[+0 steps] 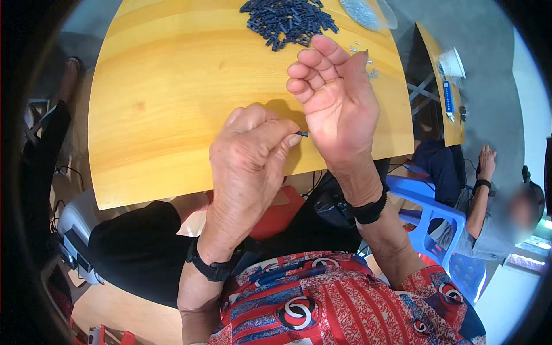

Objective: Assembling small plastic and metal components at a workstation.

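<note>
My left hand is closed in a pinch above the near part of the yellow wooden table. Between its thumb and forefinger sits a small dark plastic piece, its tip poking out to the right. Just right of it, my right hand is turned palm up, fingers loosely curled and apart, with nothing visible in it. Beyond both hands, at the far edge, lies a heap of dark blue-black plastic pieces. Several loose small metal pieces are scattered behind my right hand, near a clear container of such pieces.
At the right, a second wooden table carries a white tub and a blue packet. A person sits there, near a blue plastic stool. Red seating shows beneath me.
</note>
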Available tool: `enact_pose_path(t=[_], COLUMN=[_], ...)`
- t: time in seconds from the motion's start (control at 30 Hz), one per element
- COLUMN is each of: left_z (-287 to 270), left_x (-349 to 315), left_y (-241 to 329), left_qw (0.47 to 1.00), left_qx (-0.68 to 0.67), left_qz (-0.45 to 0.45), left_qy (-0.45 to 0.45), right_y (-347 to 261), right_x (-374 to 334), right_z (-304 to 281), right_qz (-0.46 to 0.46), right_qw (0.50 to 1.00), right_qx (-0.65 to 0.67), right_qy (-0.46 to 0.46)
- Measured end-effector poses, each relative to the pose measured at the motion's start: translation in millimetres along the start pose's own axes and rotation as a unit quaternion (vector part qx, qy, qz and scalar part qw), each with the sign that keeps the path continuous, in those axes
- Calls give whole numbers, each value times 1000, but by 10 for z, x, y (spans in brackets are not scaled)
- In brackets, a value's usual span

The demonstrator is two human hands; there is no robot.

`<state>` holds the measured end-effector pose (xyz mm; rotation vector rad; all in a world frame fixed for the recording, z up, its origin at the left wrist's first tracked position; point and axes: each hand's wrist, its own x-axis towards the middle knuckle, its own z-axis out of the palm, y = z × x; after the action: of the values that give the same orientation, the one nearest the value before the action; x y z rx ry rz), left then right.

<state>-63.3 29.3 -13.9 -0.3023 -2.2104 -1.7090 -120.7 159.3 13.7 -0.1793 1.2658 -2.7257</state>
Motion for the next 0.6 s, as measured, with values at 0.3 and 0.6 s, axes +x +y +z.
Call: enact_pose_path(t=[0.3, 0.6], left_z=[16, 42], left_x=[5, -1], left_y=[145, 313], left_qw=[991, 952], left_qx=[-111, -235], left_qz=[-75, -181], left_qy=[-27, -72], right_y=[-191, -288], right_x=[-383, -636], right_z=[-71, -129], right_qz=[-75, 25], right_qw=[940, 970], right_qx=[-331, -240], right_qy=[39, 42])
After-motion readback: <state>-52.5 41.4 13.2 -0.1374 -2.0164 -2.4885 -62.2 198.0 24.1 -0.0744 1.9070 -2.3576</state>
